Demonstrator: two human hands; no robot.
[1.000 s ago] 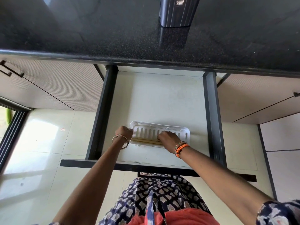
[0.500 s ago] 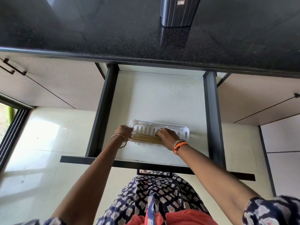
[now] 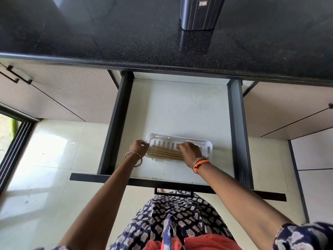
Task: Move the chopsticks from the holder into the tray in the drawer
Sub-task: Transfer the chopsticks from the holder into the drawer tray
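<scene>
Both hands worked the white slotted plastic tray (image 3: pixel 207 147): left hand (image 3: pixel 138 147) pinching its rim, right hand (image 3: pixel 189 153) curled over pale wooden chopsticks (image 3: pixel 164 153) already inside, seemingly near done.

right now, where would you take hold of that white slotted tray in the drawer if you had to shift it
Grip the white slotted plastic tray by its two short end walls, one hand from each side. It lies crosswise in the open drawer, both ends stand free, and the wooden chopsticks run lengthwise along the near side, so the ends avoid them.
</scene>
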